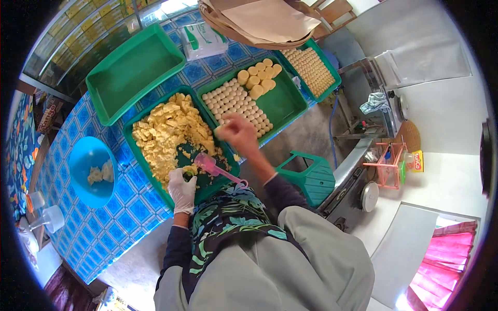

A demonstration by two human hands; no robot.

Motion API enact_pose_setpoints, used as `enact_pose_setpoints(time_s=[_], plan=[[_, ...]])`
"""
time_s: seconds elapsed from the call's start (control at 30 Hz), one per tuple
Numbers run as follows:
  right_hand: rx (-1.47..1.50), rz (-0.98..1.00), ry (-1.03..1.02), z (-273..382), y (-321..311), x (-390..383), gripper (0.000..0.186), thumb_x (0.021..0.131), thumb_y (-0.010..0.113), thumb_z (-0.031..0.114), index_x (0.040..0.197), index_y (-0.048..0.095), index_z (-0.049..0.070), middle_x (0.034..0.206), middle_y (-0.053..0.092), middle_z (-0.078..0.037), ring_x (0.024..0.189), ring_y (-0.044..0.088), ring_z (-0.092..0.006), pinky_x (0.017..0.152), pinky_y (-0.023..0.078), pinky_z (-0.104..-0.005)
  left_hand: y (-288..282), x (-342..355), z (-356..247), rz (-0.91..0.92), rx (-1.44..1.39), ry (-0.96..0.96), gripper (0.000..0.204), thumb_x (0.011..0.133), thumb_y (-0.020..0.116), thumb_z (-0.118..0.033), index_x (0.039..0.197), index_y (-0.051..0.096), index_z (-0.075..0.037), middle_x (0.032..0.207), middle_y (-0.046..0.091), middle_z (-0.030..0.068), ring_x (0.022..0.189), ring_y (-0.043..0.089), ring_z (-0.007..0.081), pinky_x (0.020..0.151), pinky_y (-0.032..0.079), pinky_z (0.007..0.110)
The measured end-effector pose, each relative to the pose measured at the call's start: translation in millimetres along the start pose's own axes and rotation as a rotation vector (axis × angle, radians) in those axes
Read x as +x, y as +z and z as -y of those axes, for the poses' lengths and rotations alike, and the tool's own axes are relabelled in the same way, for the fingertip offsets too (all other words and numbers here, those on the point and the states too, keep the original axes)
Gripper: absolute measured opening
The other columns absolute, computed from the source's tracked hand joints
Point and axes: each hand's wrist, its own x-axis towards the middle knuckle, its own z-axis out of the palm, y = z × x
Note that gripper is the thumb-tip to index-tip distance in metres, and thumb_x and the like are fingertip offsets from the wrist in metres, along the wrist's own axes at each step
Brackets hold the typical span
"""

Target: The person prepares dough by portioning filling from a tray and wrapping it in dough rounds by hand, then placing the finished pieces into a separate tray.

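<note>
My left hand (182,193), in a white glove, is at the near edge of a green tray (129,136) full of yellow crumbly filling (171,124). Its fingers close round a small, round, ring-like thing with yellow in it (190,170). A pink plastic scoop (209,164) lies in the same tray, its handle toward me. My bare right hand (239,133) hangs over the near left part of a second green tray (284,106), fingers drawn together; what they hold, if anything, is too small to make out. That tray holds rows of pale dough balls (233,101) and several taller yellow cylinders (257,78).
A green tray (135,72) stands far left, and a blue basin (93,173) with pale scraps at left. Beyond are a white plastic pack (203,41), brown paper (270,20) and another tray of small balls (311,70). A green stool (306,179) stands right of the table.
</note>
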Motion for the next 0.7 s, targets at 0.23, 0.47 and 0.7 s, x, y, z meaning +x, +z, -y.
enact_pose_setpoints(time_s=[0.23,0.47,0.7], plan=[[-0.391,-0.583,-0.014,-102,-152,127,0.034,0.080,0.074,0.014,0.109,0.064,-0.002,0.075,0.065,-0.008,0.057,0.061,-0.0144,0.045,0.045,-0.0270,4,7,-7,0.000,-0.012,0.025,0.033,0.068,0.078,-0.011,0.099,0.068,-0.008,0.094,0.062,0.0120,0.090,0.060,0.0313,0.079,0.049,0.040],[-0.284,-0.601,-0.063,-140,-139,162,0.033,0.080,0.062,0.008,0.112,0.066,-0.002,0.082,0.072,-0.014,0.072,0.068,-0.0251,0.072,0.054,-0.0365,6,4,-6,-0.029,-0.025,-0.051,0.030,0.070,0.078,-0.016,0.097,0.068,-0.007,0.095,0.062,0.0141,0.089,0.061,0.0297,0.078,0.050,0.038],[-0.220,-0.505,-0.149,-161,-173,152,0.044,0.082,0.060,0.001,0.125,0.059,-0.007,0.093,0.069,-0.012,0.073,0.066,-0.0176,0.063,0.054,-0.0302,0,37,-19,-0.225,-0.058,0.145,0.041,0.071,0.073,-0.008,0.110,0.062,-0.003,0.099,0.061,0.0173,0.096,0.059,0.0354,0.086,0.047,0.043]])
